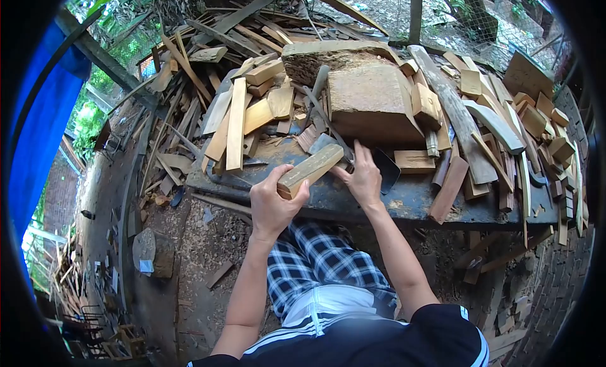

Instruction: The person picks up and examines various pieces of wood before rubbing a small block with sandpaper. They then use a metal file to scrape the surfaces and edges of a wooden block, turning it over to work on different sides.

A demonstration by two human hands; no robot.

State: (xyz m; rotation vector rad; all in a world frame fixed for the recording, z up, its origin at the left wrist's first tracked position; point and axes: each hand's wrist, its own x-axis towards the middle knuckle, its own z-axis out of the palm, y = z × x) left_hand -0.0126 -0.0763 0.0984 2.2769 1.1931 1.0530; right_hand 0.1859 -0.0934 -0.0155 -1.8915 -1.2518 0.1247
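My left hand (275, 203) grips the near end of a short wooden block (310, 170), its thumb and fingers on either side. The block is tilted, its far end up and to the right, above the dark workbench (252, 182). Beside that far end is my right hand (362, 177), fingers apart, the index finger pointing up and the thumb close to the block. It holds nothing that I can see. A dark flat blade-like piece (386, 171) lies just right of my right hand. Behind the hands sits a large squared wood block (372, 102).
Light boards (237, 124) and offcuts are piled on the bench's left side. A long weathered plank (451, 114) and several small blocks cover its right side. More scrap wood (183, 70) is heaped behind at left. A short stump (153, 253) stands on the ground.
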